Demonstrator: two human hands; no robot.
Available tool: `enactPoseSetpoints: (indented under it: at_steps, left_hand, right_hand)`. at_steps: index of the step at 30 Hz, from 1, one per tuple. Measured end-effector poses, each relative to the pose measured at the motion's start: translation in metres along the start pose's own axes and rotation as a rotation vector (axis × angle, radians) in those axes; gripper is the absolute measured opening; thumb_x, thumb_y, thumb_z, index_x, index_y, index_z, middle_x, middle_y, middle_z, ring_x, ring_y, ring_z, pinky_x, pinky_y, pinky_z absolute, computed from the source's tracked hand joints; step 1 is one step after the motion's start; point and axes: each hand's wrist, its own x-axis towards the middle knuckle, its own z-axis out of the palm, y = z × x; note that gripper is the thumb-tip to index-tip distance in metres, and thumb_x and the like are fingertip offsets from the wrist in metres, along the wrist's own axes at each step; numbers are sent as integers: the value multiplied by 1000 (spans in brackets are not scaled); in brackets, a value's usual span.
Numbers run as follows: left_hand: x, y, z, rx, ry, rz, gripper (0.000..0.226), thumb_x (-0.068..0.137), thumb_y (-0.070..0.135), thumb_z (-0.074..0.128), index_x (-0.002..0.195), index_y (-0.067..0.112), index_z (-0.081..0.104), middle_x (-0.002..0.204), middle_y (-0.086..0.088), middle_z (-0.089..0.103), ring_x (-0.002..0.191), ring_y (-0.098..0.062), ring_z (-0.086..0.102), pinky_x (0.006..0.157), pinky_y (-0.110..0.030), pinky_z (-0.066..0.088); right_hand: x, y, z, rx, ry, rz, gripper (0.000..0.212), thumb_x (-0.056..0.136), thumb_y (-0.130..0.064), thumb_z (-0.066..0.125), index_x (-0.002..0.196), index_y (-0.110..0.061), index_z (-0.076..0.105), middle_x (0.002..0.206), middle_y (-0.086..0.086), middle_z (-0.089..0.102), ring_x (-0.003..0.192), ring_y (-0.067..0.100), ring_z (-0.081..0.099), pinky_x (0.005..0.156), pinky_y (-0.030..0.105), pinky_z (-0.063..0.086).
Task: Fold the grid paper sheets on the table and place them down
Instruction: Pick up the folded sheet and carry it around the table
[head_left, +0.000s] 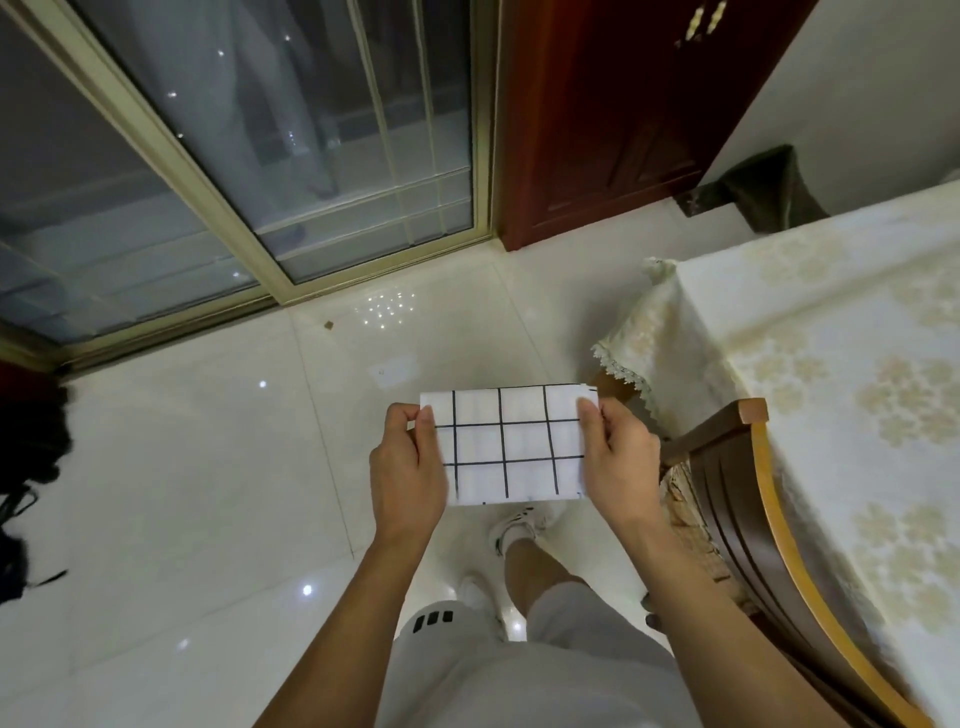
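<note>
A white grid paper sheet (511, 447) with black lines is held flat in the air over the tiled floor, folded into a small rectangle with layered edges showing at its top right corner. My left hand (408, 467) pinches its left edge, thumb on top. My right hand (618, 457) pinches its right edge the same way. The table (831, 364), under a cream floral cloth, lies to the right of the paper, apart from it. No other sheets show on the visible part of the table.
A wooden chair (748, 545) stands pushed against the table, just right of my right arm. A glass sliding door (260, 156) and a dark red wooden door (623, 104) lie ahead. Dark bags (26, 467) sit at the left edge. My legs and white shoes (519, 525) are below.
</note>
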Motion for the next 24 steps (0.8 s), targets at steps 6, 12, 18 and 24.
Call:
enactPoseSetpoints:
  at_steps: [6, 12, 18, 24]
  left_hand:
    - [59, 38, 52, 12, -84, 78, 22, 105, 30, 41, 87, 22, 50, 55, 4, 46, 47, -5, 42, 45, -20, 35]
    - [112, 89, 121, 65, -160, 116, 22, 105, 33, 40, 96, 18, 52, 72, 0, 63, 60, -6, 58, 53, -29, 51]
    - [144, 133, 192, 132, -281, 225, 19, 105, 33, 40, 97, 19, 50, 75, 1, 64, 67, -13, 64, 55, -33, 54]
    - [154, 166, 251, 177, -406, 306, 20, 104, 32, 40, 99, 16, 51, 76, 5, 61, 67, -7, 60, 51, -13, 45]
  right_hand:
    - [69, 16, -13, 54, 79, 63, 43, 102, -32, 47, 63, -17, 38, 51, -6, 39, 46, 10, 39, 48, 30, 31]
    - [143, 37, -43, 94, 174, 131, 42, 102, -31, 46, 63, -17, 38, 50, -3, 41, 47, 11, 40, 45, 20, 27]
    - [192, 65, -83, 152, 289, 236, 43, 102, -29, 47, 62, -22, 35, 49, -7, 39, 48, 9, 41, 46, 22, 29]
    - [209, 95, -114, 194, 402, 348, 42, 102, -32, 46, 66, -10, 43, 53, 3, 46, 52, 11, 41, 49, 26, 33]
